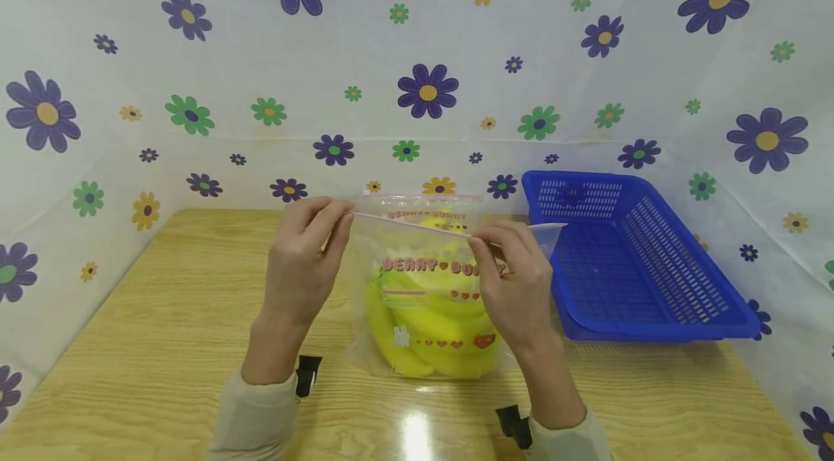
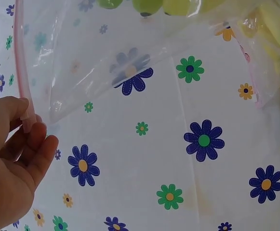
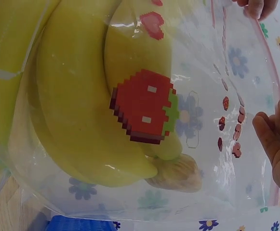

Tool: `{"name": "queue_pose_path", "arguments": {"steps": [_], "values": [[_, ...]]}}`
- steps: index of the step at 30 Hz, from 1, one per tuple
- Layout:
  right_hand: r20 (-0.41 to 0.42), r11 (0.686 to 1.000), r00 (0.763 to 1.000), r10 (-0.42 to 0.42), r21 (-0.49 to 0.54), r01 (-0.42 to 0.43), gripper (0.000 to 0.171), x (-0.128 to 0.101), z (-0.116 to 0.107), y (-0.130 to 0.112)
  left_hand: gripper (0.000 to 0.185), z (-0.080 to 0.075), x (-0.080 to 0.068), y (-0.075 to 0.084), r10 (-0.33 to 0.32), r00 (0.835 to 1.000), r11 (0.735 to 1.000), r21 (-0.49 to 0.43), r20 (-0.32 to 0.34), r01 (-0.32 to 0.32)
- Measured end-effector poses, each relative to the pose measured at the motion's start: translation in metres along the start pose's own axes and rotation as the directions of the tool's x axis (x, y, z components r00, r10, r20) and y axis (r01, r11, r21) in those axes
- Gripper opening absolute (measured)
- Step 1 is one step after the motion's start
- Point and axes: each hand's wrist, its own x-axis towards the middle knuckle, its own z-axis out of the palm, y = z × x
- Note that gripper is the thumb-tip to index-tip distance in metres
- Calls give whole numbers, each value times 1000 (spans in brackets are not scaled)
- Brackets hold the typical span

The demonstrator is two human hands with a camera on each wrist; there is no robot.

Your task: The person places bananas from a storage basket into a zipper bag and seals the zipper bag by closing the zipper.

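Two hands hold a clear zip bag (image 1: 426, 294) upright between them — the left hand (image 1: 302, 258) pinches the pink seal strip (image 1: 410, 223) at its left end, the right hand (image 1: 515, 280) pinches it further along. Yellow bananas (image 1: 423, 323) fill the bag. Just right of the right hand sits a blue basket (image 1: 684, 302) on the wooden table (image 1: 163, 316).

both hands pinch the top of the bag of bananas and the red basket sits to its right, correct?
Not quite: the basket is blue, as the head view shows. The left hand and right hand do pinch the top of the bag of bananas.
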Motion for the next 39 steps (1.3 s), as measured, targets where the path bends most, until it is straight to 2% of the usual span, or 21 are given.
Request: {"name": "queue_pose_path", "arguments": {"steps": [3,5,7,8,9,10,12,14,15,16,18,20,23,24,26,27,31,33,34,35,39], "values": [[2,1000,1000,0,10,0,10,0,1,0,16,1,-1,-1,-7,1000,1000,-8,2,7],[6,1000,1000,6,9,-6,9,-1,1,1,17,1,-2,-2,-45,999,998,-36,26,46],[5,1000,1000,9,10,-9,8,-1,2,2,24,1,-3,-3,-131,986,987,-86,102,139],[1,1000,1000,10,9,-10,8,-1,2,3,31,1,-4,-4,-189,967,972,-110,168,209],[-1,1000,1000,15,7,-15,7,-2,2,3,39,1,-6,-6,-252,934,948,-131,255,292],[-5,1000,1000,20,7,-20,7,-2,1,4,50,1,-8,-8,-311,884,913,-147,348,379],[-14,999,999,34,9,-33,6,-3,1,5,68,3,-13,-14,-387,749,827,-156,537,540],[-22,999,999,48,16,-48,6,-4,1,6,79,7,-21,-21,-383,607,755,-143,696,640],[-24,998,998,54,20,-53,6,-4,1,7,81,10,-25,-24,-353,551,725,-152,756,672],[-25,998,998,55,24,-54,6,-4,1,7,79,13,-29,-27,-312,507,700,-166,803,695],[-20,998,998,55,33,-55,7,-5,1,8,74,18,-37,-33,-215,442,672,-197,871,714],[-17,997,998,58,45,-58,7,-5,1,8,69,21,-43,-37,-119,393,645,-229,912,729],[-23,993,996,88,79,-86,7,-5,-1,8,65,24,-50,-38,-20,353,615,-267,936,742],[-31,991,994,102,92,-99,6,-5,-1,8,65,25,-52,-38,8,347,606,-281,938,744],[-42,985,990,132,117,-127,6,-5,-3,7,67,30,-53,-35,66,354,599,-320,933,734],[-52,983,989,141,129,-133,6,-5,-3,7,67,32,-53,-33,92,366,598,-345,926,723],[-74,975,984,159,167,-145,5,-4,-2,5,73,42,-51,-25,200,453,593,-476,869,650],[-84,973,984,160,182,-142,5,-2,-3,4,74,44,-51,-25,186,490,603,-493,852,627],[-85,971,983,162,189,-144,5,-2,-3,3,73,44,-52,-26,171,503,600,-494,847,629],[-82,971,984,160,190,-143,6,-1,-4,3,68,44,-53,-28,146,507,595,-485,849,641],[-31,967,985,172,196,-163,18,-1,-6,3,47,42,-60,-38,96,536,525,-501,839,689]]}}
